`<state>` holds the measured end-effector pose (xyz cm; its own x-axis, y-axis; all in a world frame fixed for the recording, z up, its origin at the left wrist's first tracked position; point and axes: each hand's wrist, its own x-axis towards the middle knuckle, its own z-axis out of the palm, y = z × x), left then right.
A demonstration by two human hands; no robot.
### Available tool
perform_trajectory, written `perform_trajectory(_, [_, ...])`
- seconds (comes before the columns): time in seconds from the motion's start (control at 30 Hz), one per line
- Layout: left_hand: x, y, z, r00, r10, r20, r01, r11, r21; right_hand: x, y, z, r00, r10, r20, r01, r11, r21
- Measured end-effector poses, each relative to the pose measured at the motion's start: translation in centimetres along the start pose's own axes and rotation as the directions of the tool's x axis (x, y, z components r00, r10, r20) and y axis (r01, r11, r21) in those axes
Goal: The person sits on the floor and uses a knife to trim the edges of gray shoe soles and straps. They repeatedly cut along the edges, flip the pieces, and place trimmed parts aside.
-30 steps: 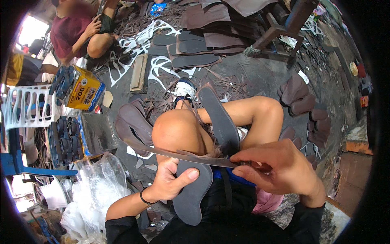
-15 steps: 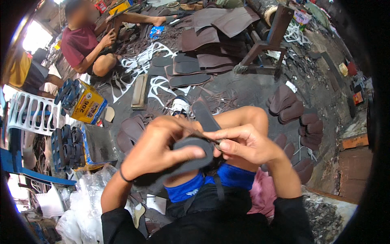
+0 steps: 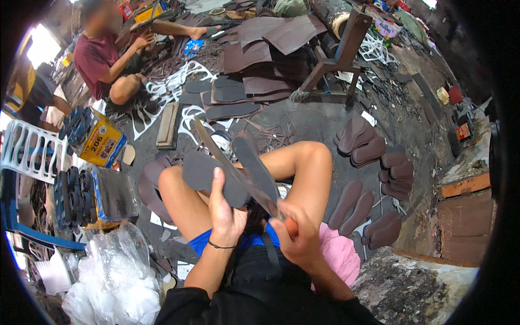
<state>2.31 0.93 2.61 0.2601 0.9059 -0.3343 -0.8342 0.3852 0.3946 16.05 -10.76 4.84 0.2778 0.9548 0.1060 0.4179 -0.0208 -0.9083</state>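
Observation:
My left hand [image 3: 225, 219] is closed around the lower end of a dark grey shoe sole [image 3: 208, 174], thumb pressed on its face. The sole stands raised above my lap. My right hand [image 3: 299, 238] grips a knife by its handle, whose orange-brown end [image 3: 292, 226] shows above my fist. The long blade [image 3: 238, 176] slants up and left, past the right edge of the held sole; I cannot tell whether it touches it. Another dark sole [image 3: 255, 165] lies tilted between my knees, just right of the blade.
Brown soles [image 3: 360, 140] lie in groups on the floor to the right. Dark sheets [image 3: 292, 35] are stacked ahead beside a metal-and-wood stand [image 3: 346, 54]. A person [image 3: 100, 57] sits at the far left. Yellow tins [image 3: 100, 143] and plastic bags [image 3: 116, 271] stand at left.
My hands have moved apart from their close work at the sole's edge. The sole has swung upright in my left hand, and the knife now shows at full length. The view has shifted right.

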Motion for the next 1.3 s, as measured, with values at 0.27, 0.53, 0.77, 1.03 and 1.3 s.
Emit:
perform_trajectory(0.27, [-2.8,-1.0,-2.4,0.985,-0.034,-0.167,0.058,0.988,0.141,-5.3,-0.3,-3.0,0.999,0.044,-0.021,-0.047,0.983,-0.179])
perform_trajectory(0.53, [-5.4,-1.6,-7.3,0.976,-0.004,-0.216,0.086,0.924,0.373,-4.8,-1.3,-2.6,0.962,0.207,0.178,-0.187,0.975,-0.122])
perform_trajectory(0.77, [-6.8,-1.8,-7.8,0.982,-0.012,-0.187,0.105,0.863,0.494,-1.8,1.2,1.6,0.982,0.082,0.169,-0.072,0.995,-0.065])
perform_trajectory(1.03, [-2.8,-0.6,-6.9,0.996,0.014,-0.086,0.032,0.859,0.512,-0.1,1.0,3.8,0.96,-0.147,0.239,0.15,0.989,0.006])
perform_trajectory(1.3, [-1.1,-0.4,-8.5,0.951,-0.222,0.217,0.248,0.963,-0.103,2.6,1.1,5.7,0.981,-0.087,0.175,0.06,0.986,0.154])
